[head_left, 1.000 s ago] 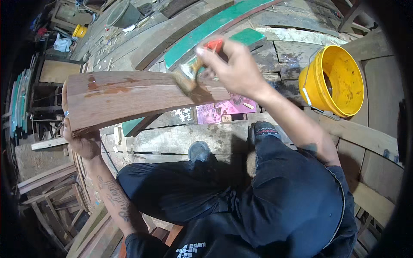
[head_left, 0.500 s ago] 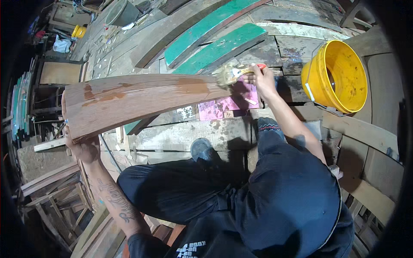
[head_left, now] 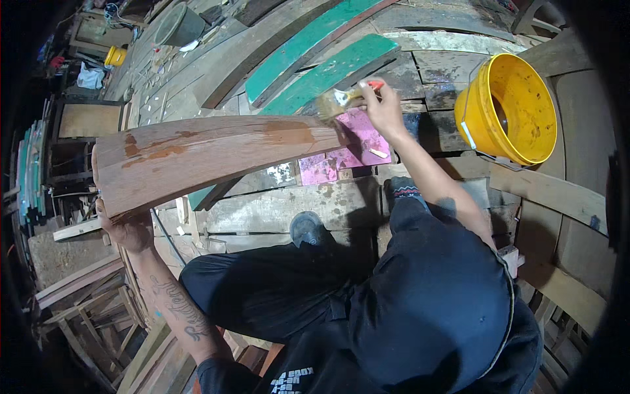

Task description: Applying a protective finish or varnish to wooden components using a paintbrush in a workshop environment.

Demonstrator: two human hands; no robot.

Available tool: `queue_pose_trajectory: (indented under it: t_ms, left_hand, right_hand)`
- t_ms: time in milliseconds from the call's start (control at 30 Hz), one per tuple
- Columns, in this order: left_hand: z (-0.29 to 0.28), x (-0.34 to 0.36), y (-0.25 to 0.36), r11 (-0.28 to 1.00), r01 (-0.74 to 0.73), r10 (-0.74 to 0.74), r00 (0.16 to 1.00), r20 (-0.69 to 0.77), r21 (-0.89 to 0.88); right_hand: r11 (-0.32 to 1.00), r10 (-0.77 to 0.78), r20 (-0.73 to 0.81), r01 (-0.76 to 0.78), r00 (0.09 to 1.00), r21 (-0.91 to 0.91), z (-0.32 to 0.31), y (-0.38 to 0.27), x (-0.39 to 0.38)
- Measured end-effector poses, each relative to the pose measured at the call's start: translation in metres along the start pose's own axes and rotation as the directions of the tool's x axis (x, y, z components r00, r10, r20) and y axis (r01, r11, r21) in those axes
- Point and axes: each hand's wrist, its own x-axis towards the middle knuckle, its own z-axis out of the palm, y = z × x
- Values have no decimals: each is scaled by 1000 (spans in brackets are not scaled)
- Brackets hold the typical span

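Note:
A curved brown wooden plank (head_left: 216, 148) lies across the view, with darker reddish wet patches on its upper face. My left hand (head_left: 128, 226) grips its left end from below, fingers wrapped round the edge. In my right hand (head_left: 382, 111) is a paintbrush (head_left: 341, 100) with pale bristles and a red-tipped handle. The bristles are at the plank's narrow right end; whether they touch it I cannot tell. Beneath that end lies a pink stained board (head_left: 367, 134).
A yellow bucket (head_left: 482, 118) with a wire handle stands at the right. Green-painted curved planks (head_left: 341, 72) lie beyond the work. A grey bucket (head_left: 178, 26) is at the far left, and scrap wood (head_left: 92, 315) is piled at the near left.
My right hand and the paintbrush have shifted slightly left and away from me. My left hand keeps its hold on the plank, which has barely moved.

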Motion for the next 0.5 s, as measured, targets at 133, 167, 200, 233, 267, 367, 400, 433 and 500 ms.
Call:
queue_pose_trajectory:
  t_ms: [133, 167, 200, 233, 267, 367, 400, 433, 500]
  left_hand:
    - [-8, 0, -1, 999, 42, -42, 999, -4, 7]
    - [-10, 0, -1, 998, 57, -57, 998, -12, -6]
    - [-10, 1, -1, 998, 59, -59, 998, -11, -5]
    - [-11, 1, -2, 999, 37, -37, 999, -24, 10]
    - [-11, 1, -3, 1000, 15, -14, 999, -37, 22]
    - [-14, 2, -4, 999, 42, -43, 998, -52, -9]
    - [-18, 2, -5, 999, 42, -42, 998, -53, -8]
    - [-23, 3, -5, 999, 39, -39, 999, -34, -14]
    - [-27, 5, -6, 999, 37, -38, 999, -11, -23]
  right_hand:
    - [899, -82, 82, 109, 993, -424, -9, 17, -16]
    - [907, -68, 134, 117, 989, -404, -6, 17, -20]
    - [903, -106, 191, 175, 976, -393, -2, 17, -22]
    - [933, -87, 182, 144, 979, -329, 0, 16, -22]
    - [958, -68, 175, 114, 982, -264, 1, 7, -21]
    - [993, -54, 41, 58, 998, -107, -8, -5, -9]
    - [993, -54, 42, 59, 998, -106, -9, 0, -8]
    - [957, -71, 75, 89, 995, -276, -11, 9, -7]
    - [880, 22, 144, 49, 989, -473, -10, 6, -14]
